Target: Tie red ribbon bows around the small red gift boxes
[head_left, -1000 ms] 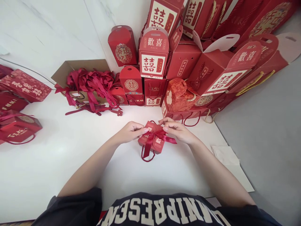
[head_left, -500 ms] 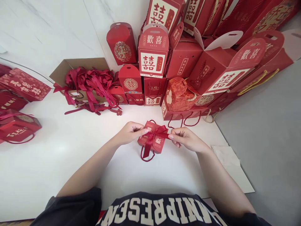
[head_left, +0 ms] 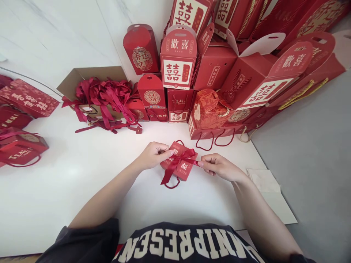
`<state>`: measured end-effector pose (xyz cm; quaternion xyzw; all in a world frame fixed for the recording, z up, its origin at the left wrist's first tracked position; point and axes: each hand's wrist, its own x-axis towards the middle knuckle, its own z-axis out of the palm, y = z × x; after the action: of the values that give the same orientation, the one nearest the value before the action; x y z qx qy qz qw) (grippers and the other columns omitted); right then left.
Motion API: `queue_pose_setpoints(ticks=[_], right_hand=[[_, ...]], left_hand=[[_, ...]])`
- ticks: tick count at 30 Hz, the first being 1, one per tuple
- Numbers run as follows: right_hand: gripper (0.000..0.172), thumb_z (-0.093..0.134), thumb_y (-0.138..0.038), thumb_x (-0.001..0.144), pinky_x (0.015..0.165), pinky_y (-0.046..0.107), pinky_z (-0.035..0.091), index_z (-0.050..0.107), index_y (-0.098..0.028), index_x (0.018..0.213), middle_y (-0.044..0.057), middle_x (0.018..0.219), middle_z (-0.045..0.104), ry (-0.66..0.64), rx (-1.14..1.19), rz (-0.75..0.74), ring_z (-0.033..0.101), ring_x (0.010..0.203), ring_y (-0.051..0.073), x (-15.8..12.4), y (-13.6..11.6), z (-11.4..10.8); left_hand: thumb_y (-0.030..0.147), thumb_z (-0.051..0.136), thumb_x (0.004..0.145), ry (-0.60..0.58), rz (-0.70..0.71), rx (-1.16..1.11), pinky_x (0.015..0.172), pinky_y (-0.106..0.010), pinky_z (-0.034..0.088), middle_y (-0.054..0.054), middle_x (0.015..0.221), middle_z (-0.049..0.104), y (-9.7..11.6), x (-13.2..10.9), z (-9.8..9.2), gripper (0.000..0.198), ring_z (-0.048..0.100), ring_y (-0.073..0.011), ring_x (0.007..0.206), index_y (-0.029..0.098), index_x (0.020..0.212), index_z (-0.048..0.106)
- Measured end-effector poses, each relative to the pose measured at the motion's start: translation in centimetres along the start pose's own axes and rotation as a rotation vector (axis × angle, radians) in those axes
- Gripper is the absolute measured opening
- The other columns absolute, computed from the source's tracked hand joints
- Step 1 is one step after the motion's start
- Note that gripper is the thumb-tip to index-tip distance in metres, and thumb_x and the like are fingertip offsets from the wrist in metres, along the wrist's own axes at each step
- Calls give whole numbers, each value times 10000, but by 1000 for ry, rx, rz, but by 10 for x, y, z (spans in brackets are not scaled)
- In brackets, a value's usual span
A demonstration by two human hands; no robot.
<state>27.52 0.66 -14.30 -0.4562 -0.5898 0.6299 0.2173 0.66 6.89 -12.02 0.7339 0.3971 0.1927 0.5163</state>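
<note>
A small red gift box [head_left: 183, 172] with white characters lies on the white table in front of me, its dark red cord handles looping out at top and bottom. Tied across its top is a red satin ribbon [head_left: 178, 157] in a bow, one tail hanging over the near edge. My left hand [head_left: 155, 155] is closed at the box's left side, thumb and finger pinching the left part of the ribbon; the fingertips are partly hidden. On the right, my right hand [head_left: 216, 165] pinches the ribbon's other end and holds it taut.
Behind stand stacked red gift boxes [head_left: 178, 58] and bags. An open cardboard box [head_left: 65, 81] spills red ribbons [head_left: 106, 98] onto the table [head_left: 82, 171]. More red boxes [head_left: 23, 148] sit at far left. White paper [head_left: 264, 180] lies near the right table edge.
My right hand has moved slightly right and down, drawing the ribbon end outward. The hanging tail has swung left. My left hand has hardly moved.
</note>
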Motion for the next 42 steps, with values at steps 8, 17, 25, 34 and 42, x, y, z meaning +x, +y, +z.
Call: queue_pose_setpoints(ticks=[8, 17, 25, 34, 42], right_hand=[[349, 436, -496, 935, 645, 296, 405, 658, -229, 967, 37, 823, 688, 224, -650, 194, 614, 756, 203, -37, -32, -19], [215, 573, -262, 920, 732, 346, 391, 623, -195, 1119, 53, 894, 669, 492, -1183, -688, 555, 794, 200, -15, -44, 82], [158, 534, -126, 927, 612, 328, 382, 668, -194, 977, 22, 694, 619, 581, -1227, -954, 511, 655, 165, 18, -8, 102], [161, 540, -103, 921, 688, 321, 429, 657, -193, 985, 7, 725, 642, 383, -1101, -1110, 556, 725, 153, 28, -3, 90], [177, 614, -259, 886, 795, 376, 453, 680, -219, 1046, 83, 950, 649, 831, -821, -737, 575, 876, 212, -1, -15, 68]], left_hand=[[498, 573, 824, 26, -90, 107, 481, -227, 185, 47, 555, 257, 13, -2, 0, 498, 247, -68, 527, 164, 545, 331], [611, 644, 720, -16, -155, 203, 472, -223, 192, 51, 518, 284, 22, 5, -3, 579, 246, -72, 520, 158, 511, 349], [578, 691, 673, 3, -156, 253, 466, -220, 189, 54, 508, 273, 25, 8, -3, 585, 232, -72, 519, 163, 496, 318], [544, 710, 663, 42, -145, 247, 470, -226, 193, 63, 512, 253, 21, 8, 1, 572, 229, -71, 518, 166, 499, 314], [588, 689, 672, 6, -140, 289, 479, -220, 245, 47, 507, 413, 21, 2, 0, 482, 318, -83, 516, 133, 562, 575]])
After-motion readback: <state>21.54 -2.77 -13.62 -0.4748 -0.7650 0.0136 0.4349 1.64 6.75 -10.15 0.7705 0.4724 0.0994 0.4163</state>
